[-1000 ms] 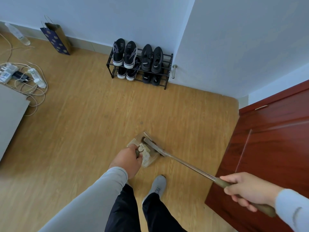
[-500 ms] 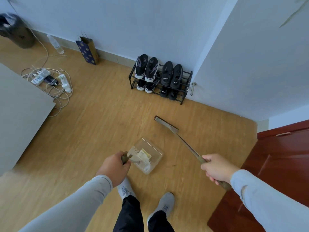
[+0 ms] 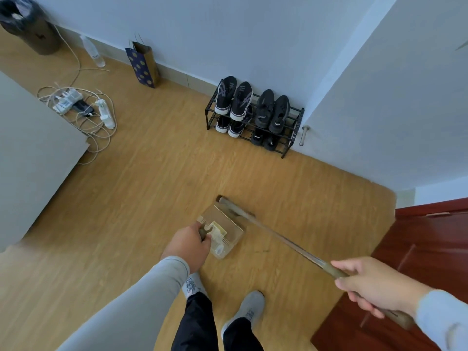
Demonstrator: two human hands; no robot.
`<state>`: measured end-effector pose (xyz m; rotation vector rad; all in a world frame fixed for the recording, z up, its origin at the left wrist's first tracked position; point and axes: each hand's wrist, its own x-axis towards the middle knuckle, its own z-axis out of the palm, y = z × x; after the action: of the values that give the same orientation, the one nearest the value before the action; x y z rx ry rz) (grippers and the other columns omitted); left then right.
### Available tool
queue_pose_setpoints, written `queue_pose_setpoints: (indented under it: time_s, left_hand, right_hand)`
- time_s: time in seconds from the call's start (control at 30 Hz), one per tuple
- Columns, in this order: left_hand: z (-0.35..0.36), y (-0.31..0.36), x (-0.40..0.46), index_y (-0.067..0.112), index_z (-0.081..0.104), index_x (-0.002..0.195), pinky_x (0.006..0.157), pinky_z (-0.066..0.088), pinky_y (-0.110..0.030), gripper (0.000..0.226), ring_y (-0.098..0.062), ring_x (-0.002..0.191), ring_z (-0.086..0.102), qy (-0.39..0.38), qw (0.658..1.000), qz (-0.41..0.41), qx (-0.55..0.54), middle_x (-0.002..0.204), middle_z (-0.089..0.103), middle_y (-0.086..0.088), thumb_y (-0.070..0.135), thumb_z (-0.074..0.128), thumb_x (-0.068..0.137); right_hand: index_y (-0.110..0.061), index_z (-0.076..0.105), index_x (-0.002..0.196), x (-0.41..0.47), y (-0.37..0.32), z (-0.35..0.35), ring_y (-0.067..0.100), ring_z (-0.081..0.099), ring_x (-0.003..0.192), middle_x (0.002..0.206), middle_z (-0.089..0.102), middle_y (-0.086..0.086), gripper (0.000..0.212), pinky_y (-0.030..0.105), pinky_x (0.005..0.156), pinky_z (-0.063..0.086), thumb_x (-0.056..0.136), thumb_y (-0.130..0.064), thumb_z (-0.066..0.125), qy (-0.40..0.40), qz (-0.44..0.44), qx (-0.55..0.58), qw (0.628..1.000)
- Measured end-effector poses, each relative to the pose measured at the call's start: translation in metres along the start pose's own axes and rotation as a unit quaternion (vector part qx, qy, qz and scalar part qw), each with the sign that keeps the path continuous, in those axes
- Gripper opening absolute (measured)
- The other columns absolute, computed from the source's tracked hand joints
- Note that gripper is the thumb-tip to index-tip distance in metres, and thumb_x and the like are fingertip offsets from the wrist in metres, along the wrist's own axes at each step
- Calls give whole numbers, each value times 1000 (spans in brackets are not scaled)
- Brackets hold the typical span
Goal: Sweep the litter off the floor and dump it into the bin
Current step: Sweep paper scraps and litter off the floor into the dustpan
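Observation:
My left hand (image 3: 188, 245) grips the handle of a clear plastic dustpan (image 3: 233, 229) held low over the wooden floor, in front of my feet. Pieces of paper litter (image 3: 218, 230) lie inside the pan. My right hand (image 3: 374, 287) grips the brown handle of a long broom (image 3: 278, 241). The broom head (image 3: 235, 207) sits just beyond the pan's far edge. A bin (image 3: 27, 24) lined with a black bag stands in the far left corner.
A shoe rack (image 3: 253, 117) with dark shoes stands against the far wall. A power strip with tangled cables (image 3: 81, 110), a bottle (image 3: 92, 50) and a dotted paper bag (image 3: 143, 64) lie at the left. A grey surface (image 3: 30, 153) juts in at left; a red door (image 3: 417, 249) is at right.
The view has swung left, bringing the bin into sight. The broom head has moved back close to the dustpan, and my right hand has dropped lower right.

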<state>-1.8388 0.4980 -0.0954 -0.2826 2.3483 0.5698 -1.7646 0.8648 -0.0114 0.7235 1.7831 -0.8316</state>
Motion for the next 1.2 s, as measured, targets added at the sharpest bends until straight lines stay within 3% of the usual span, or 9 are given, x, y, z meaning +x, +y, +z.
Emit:
queue_pose_setpoints:
  time_s: [0.17, 0.3, 0.4, 0.6, 0.77, 0.87, 0.97, 1.07, 1.2]
  left_hand:
    - [-2, 4, 2, 18, 56, 109, 51, 41, -28, 21, -15, 66, 60, 1, 1000, 2, 2, 78, 64, 1, 36, 50, 100]
    - [-1, 3, 4, 19, 55, 108, 50, 39, -27, 20, -14, 64, 58, 3, 1000, 2, 5, 76, 62, 2, 36, 49, 100]
    - [0, 6, 6, 21, 52, 106, 51, 40, -28, 17, -14, 64, 57, 1, 1000, 10, 1, 74, 59, 4, 36, 49, 100]
    - [-16, -22, -4, 24, 55, 118, 66, 59, -35, 23, -16, 71, 66, -27, 999, 10, -21, 80, 65, 4, 35, 47, 100]
    - [-57, -78, -7, 29, 53, 135, 61, 53, -27, 38, -9, 70, 64, 15, 996, -24, -85, 91, 67, 8, 40, 51, 98]
    - [-81, -109, 0, 25, 58, 128, 61, 51, -29, 34, -14, 70, 64, 49, 990, -55, -117, 86, 67, 5, 38, 56, 97]
    - [-99, -134, 15, 20, 60, 126, 62, 47, -28, 34, -18, 72, 64, 76, 983, -84, -142, 85, 66, 3, 36, 58, 96]
    - [-111, -152, 36, 18, 61, 121, 63, 45, -29, 30, -20, 73, 62, 94, 978, -113, -149, 84, 65, 1, 35, 58, 97]
    - [-120, -163, 56, 20, 60, 107, 59, 46, -29, 19, -16, 68, 61, 94, 977, -126, -140, 78, 64, 3, 36, 57, 97]
  right_hand:
    - [-27, 36, 160, 42, -24, 33, 16, 50, 44, 64, 58, 5, 67, 26, 43, 43, 96, -11, 52, 60, -18, -65, 996]
    - [-26, 38, 159, 53, -37, 56, 16, 52, 46, 65, 60, 6, 68, 24, 42, 43, 93, -11, 51, 7, 2, -88, 996]
    - [-21, 40, 158, 33, -28, 24, 13, 47, 42, 63, 57, 8, 68, 25, 38, 39, 95, -8, 61, -41, 15, -35, 998]
    - [-15, 43, 155, -11, -34, 0, 16, 44, 42, 66, 58, 13, 62, 25, 37, 37, 98, -4, 62, -14, 17, 65, 998]
    - [-19, 40, 158, -4, -113, 25, 16, 46, 46, 64, 59, 9, 63, 26, 41, 40, 99, -10, 60, 32, -26, 20, 999]
    - [-19, 40, 158, 19, -169, 49, 15, 47, 46, 66, 60, 9, 61, 26, 42, 42, 99, -13, 56, 44, -50, -23, 998]
    - [-19, 54, 148, 50, -223, 75, 18, 48, 47, 68, 60, 13, 51, 27, 45, 41, 97, -12, 52, 52, -67, -58, 995]
    - [-21, 63, 136, 82, -269, 101, 20, 53, 46, 61, 61, 6, 45, 25, 43, 42, 94, -14, 48, 67, -81, -112, 988]
    - [-21, 57, 142, 114, -309, 129, 25, 63, 71, 91, 64, 2, 53, 27, 55, 48, 91, -18, 46, 77, -83, -179, 977]
